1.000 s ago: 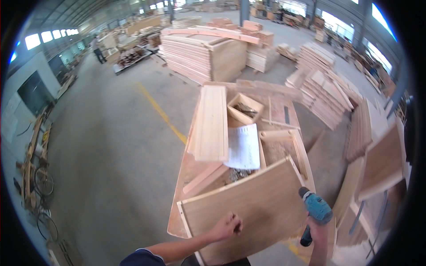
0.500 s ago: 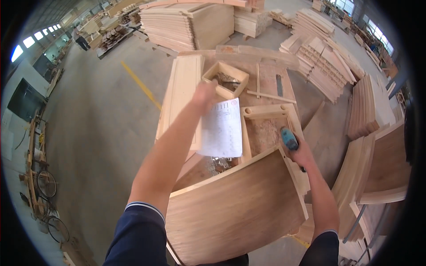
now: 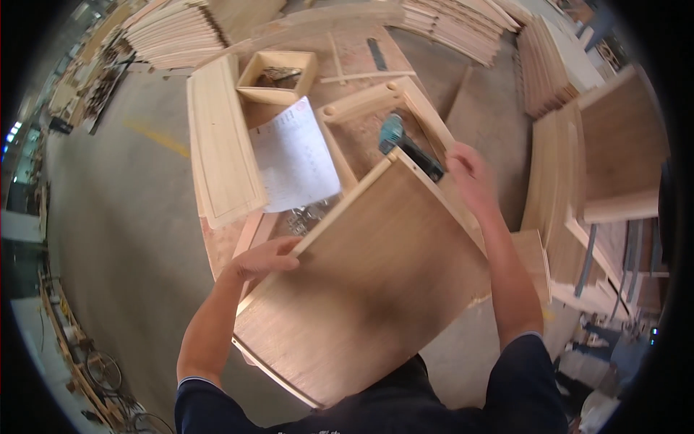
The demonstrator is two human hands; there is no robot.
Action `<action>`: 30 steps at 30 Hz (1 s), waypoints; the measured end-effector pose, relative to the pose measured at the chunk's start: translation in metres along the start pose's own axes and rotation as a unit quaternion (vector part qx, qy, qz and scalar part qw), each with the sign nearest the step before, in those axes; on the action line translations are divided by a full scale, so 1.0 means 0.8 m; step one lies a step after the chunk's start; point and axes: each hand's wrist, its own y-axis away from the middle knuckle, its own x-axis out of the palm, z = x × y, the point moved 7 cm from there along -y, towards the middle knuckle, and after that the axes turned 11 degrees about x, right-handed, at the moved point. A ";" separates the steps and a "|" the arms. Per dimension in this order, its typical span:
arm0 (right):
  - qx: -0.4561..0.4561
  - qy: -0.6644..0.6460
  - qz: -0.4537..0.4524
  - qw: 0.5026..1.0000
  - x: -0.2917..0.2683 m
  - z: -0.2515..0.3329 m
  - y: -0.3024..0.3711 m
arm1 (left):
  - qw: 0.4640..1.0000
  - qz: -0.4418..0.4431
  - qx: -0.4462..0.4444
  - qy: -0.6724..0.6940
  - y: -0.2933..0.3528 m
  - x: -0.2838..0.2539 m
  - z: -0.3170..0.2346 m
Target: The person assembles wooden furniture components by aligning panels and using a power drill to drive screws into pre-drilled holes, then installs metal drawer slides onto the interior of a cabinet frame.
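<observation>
A large brown wooden panel (image 3: pixel 383 267) with pale edge strips lies tilted across the near end of the workbench, close to my body. My left hand (image 3: pixel 269 258) grips its far left edge, thumb on the brown face. Loosely bent and slightly blurred, my right hand (image 3: pixel 471 177) is beside the right side of a pale wooden frame (image 3: pixel 426 116), with nothing seen in its fingers. Inside that frame lies a teal and black cordless drill (image 3: pixel 406 145), partly behind the panel's far corner. Small metal fittings (image 3: pixel 307 217) sit beyond the panel's far edge.
A printed sheet (image 3: pixel 296 159) overlaps a long pale door panel (image 3: pixel 224 145) on the left. Behind it stands a wooden box (image 3: pixel 278 92) holding small hardware. Loose strips (image 3: pixel 369 75) lie farther back. Stacked boards (image 3: pixel 553 65) and brown-faced panels (image 3: pixel 625 145) stand at the right.
My right hand has let go of the drill, which now lies inside the frame. My left hand has come back from the hardware box to the panel's edge. The view has swung right.
</observation>
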 end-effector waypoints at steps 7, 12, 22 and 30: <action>0.235 -0.301 -0.116 0.917 -0.005 -0.197 0.397 | 0.999 0.023 -0.033 0.023 -0.005 0.026 0.001; 0.368 -0.429 -0.010 0.825 0.097 -0.216 0.487 | 0.998 0.024 0.027 -0.059 0.029 0.089 -0.064; 0.291 -0.706 0.008 0.646 0.152 -0.332 0.566 | 0.918 -0.074 0.129 -0.368 0.144 0.307 -0.219; 0.242 -0.779 -0.097 0.570 0.144 -0.419 0.663 | 0.916 -0.091 0.156 -0.357 0.194 0.395 -0.261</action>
